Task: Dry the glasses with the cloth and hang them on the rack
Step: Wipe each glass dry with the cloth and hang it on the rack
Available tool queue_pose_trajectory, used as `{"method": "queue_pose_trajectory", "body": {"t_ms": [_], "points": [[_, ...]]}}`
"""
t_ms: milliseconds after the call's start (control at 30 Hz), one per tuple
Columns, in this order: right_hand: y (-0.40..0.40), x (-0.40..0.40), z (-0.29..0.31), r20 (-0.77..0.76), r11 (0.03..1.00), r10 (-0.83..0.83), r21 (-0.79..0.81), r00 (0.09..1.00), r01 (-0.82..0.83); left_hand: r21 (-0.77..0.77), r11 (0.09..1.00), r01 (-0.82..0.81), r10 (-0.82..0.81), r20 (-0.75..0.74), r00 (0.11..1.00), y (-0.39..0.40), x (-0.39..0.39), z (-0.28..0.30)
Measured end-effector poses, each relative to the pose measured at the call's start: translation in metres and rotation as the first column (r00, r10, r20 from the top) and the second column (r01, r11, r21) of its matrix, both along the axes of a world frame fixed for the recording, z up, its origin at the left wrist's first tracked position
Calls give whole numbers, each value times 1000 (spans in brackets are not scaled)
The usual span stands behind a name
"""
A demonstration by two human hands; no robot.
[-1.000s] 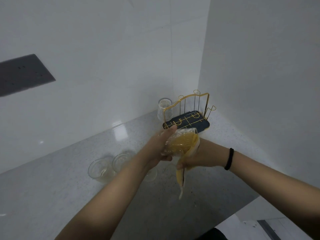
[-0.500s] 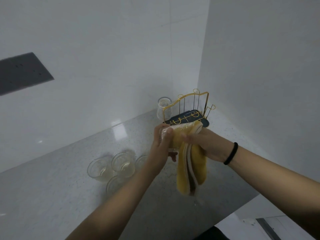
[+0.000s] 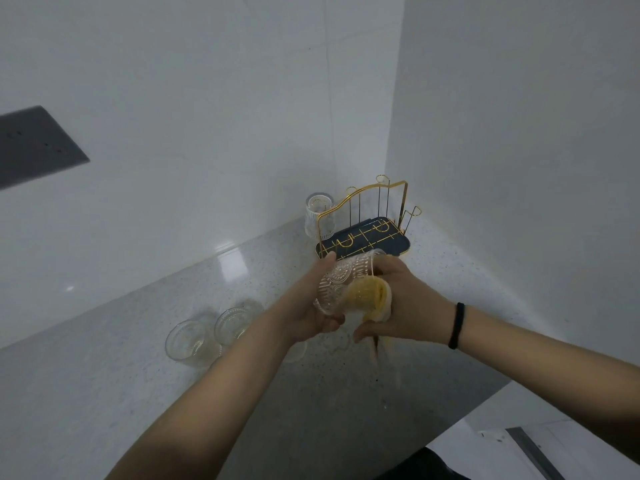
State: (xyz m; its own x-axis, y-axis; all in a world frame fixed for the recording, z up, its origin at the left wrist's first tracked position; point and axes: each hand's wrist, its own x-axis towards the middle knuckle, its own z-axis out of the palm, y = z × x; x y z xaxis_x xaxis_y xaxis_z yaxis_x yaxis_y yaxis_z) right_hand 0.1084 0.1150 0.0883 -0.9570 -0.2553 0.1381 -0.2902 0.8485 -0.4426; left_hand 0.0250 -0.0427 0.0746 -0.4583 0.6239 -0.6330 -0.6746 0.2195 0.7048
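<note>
A clear patterned glass (image 3: pixel 341 282) is held tilted in front of me, its mouth turned toward the rack. My left hand (image 3: pixel 311 306) grips it from the left side. My right hand (image 3: pixel 401 306) presses a yellow cloth (image 3: pixel 367 296) against the glass's lower side; a strip of cloth hangs below the hand. The gold wire rack (image 3: pixel 367 220) on its dark tray stands in the corner behind, with one ribbed glass (image 3: pixel 318 216) hung upside down on its left peg.
Several wet glasses (image 3: pixel 188 342) stand upright on the speckled grey counter (image 3: pixel 104 375) to the left of my arms. White walls meet close behind the rack. The counter's front edge runs at lower right.
The glass has turned in my hands and now shows bare on top. The cloth, which draped over it, is bunched against its lower right side in my right hand.
</note>
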Motion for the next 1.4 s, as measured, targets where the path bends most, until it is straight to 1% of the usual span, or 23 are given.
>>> {"method": "queue_pose_trajectory", "body": {"t_ms": [67, 133, 200, 267, 300, 367, 500, 567, 633, 733, 833, 900, 933, 1000, 1033, 1067, 1133, 1167, 1200, 1267, 1333, 1367, 1400], "points": [[-1, 3, -4, -78, 997, -29, 65, 997, 35, -4, 1000, 21, -21, 35, 999, -1, -1, 0], [-4, 5, -7, -174, 985, -123, 96, 977, 141, -4, 1000, 31, -31, 47, 998, -2, -2, -1], [-10, 8, -8, -234, 961, -260, 31, 937, 274, 6, 1000, 15, -16, 66, 998, -1, -4, -2], [-13, 13, -9, -167, 939, -337, -126, 927, 319, 3, 1000, -16, 16, 76, 997, -3, -5, -3], [-12, 16, -9, -72, 930, -326, -207, 943, 305, -9, 999, -31, 31, 76, 997, -3, -5, -4], [-10, 19, -9, 82, 944, -177, -269, 981, 193, -38, 999, -37, 40, 69, 997, -5, -5, -3], [-6, 11, -10, 128, 997, 71, 2, 989, -71, -102, 993, 60, -56, 46, 997, -5, 2, -3], [-7, 9, -9, 186, 989, 125, 56, 975, -137, -139, 988, 65, -61, 31, 998, -5, 3, -5], [-6, 7, -8, 227, 981, 170, 48, 959, -186, -168, 984, 56, -55, 8, 998, -5, 4, -4], [-8, 2, -9, 348, 983, 182, -35, 920, -181, -162, 986, 47, -49, -11, 999, -9, 1, -9], [-7, -5, -9, 459, 967, 165, -251, 873, -50, -99, 989, 107, -107, 3, 994, -11, -1, -5], [-7, -6, -2, 559, 868, 166, -474, 813, 148, -73, 995, 64, -72, -119, 990, -9, -3, -6], [-6, -7, 2, 600, 761, 175, -585, 781, 279, -45, 999, 2, -11, -216, 976, -7, -2, -9], [-3, -9, 5, 640, 541, 196, -703, 743, 463, 54, 992, -116, 128, -469, 874, -5, 4, -22], [-3, -11, 5, 635, 477, 211, -730, 743, 489, 119, 983, -140, 183, -567, 803, -4, 9, -28], [-4, -14, 3, 617, 470, 220, -746, 756, 472, 180, 968, -172, 247, -617, 747, -3, 14, -31], [-8, -15, 2, 604, 602, 206, -698, 770, 387, 204, 955, -216, 298, -658, 692, -1, 17, -28], [-10, -14, 5, 604, 702, 194, -636, 773, 320, 168, 961, -219, 275, -657, 702, 0, 16, -23], [-12, -12, 7, 592, 803, 184, -551, 785, 228, 103, 971, -215, 232, -612, 756, 0, 15, -18], [-13, -7, 5, 485, 952, 205, -299, 850, -59, -42, 988, -151, 125, -367, 922, 0, 9, -6], [-18, 0, 6, 351, 971, 238, -57, 906, -233, -104, 994, -40, 15, -228, 974, -6, 4, 1], [-17, 1, 4, 328, 971, 235, -37, 915, -237, -98, 995, -3, -18, -215, 976, -8, 1, 1], [-16, 0, 4, 324, 973, 229, -92, 918, -211, -75, 997, 18, -34, -219, 975, -9, -2, -1]]}}
